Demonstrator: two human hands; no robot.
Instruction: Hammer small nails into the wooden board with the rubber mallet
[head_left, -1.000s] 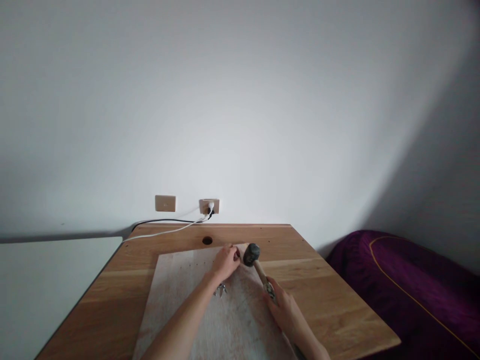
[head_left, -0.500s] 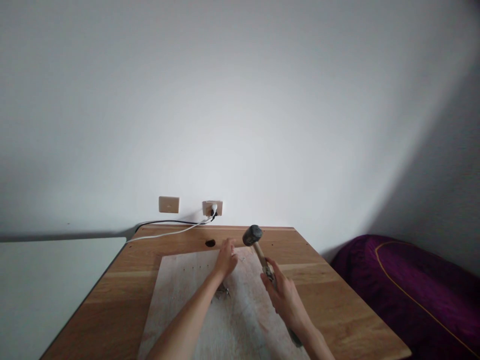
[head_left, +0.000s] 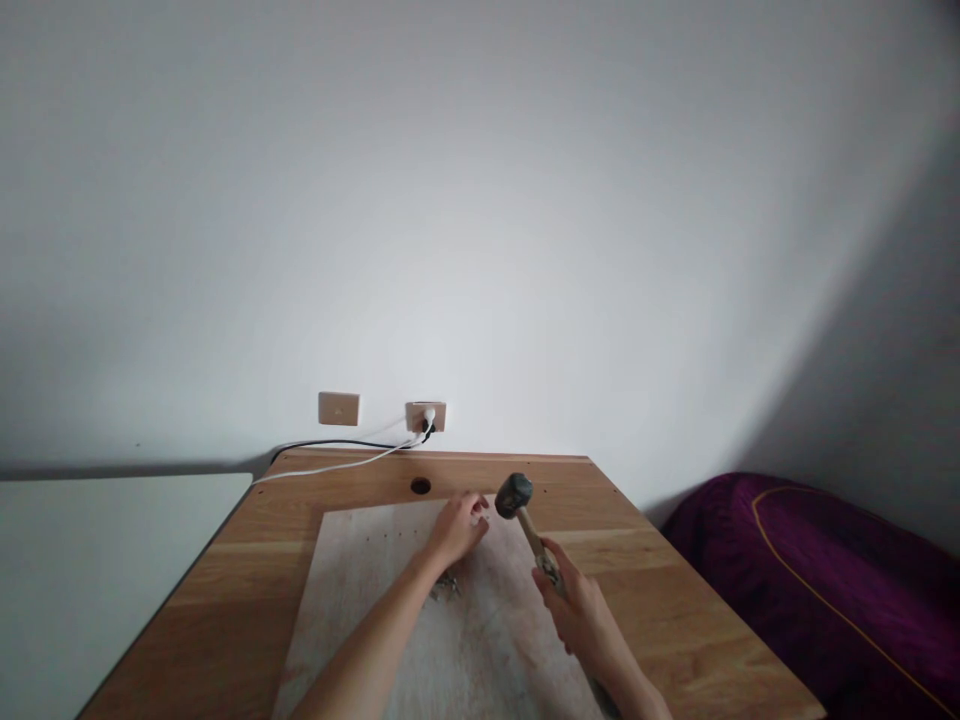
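My right hand (head_left: 581,605) grips a mallet (head_left: 531,530) by its wooden handle. The dark mallet head (head_left: 514,496) is raised to the right of my left hand, apart from it. My left hand (head_left: 456,528) rests near the far edge of a pale wooden board (head_left: 360,600), its thumb and fingers drawn together in a pinch. What sits between those fingertips is too small to make out. Below that wrist lies a small pile of metal pieces (head_left: 448,584), which look like nails or screws. A row of several small dots (head_left: 385,536) crosses the board to the left.
The board lies on a wooden table (head_left: 675,620) with a round cable hole (head_left: 421,486). White and black cables (head_left: 337,467) run to a wall socket (head_left: 426,416). A white surface (head_left: 112,580) adjoins on the left. Purple fabric furniture (head_left: 825,580) stands at the right.
My left hand has shifted slightly to the right and turned, its fingertips now lower toward the board. The mallet and my right hand have moved a little right and down.
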